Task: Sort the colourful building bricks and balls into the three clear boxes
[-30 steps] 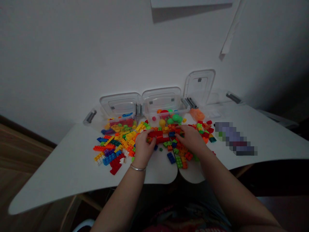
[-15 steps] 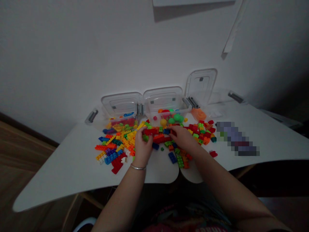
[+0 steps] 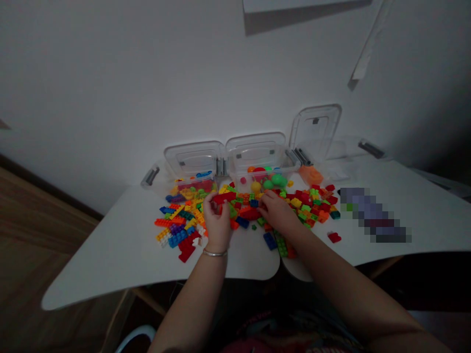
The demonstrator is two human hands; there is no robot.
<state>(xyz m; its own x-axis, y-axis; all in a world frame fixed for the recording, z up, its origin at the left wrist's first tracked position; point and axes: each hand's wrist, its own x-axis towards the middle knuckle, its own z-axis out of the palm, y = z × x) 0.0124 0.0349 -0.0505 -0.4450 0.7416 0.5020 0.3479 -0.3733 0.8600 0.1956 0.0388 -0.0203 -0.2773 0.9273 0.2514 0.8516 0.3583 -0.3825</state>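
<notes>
My left hand, a silver bangle at its wrist, is closed around a long red brick above the pile. Opposite it, my right hand has its fingers curled in, with a small blue brick at the fingertips. Between and just below the hands lies another red piece. A darker blue brick rests in front of that one. Loose bricks of several colours surround both hands, and some are hidden beneath the right hand.
Clear plastic boxes with raised lids stand along the wall; the middle box holds coloured balls and the left box holds mixed pieces. An orange piece lies behind. A pixelated object is on the white table at right.
My left hand has shifted left, away from the right hand, with the red brick tilted in it. My right hand has moved slightly left with the blue brick. The camera view has turned a little left.
</notes>
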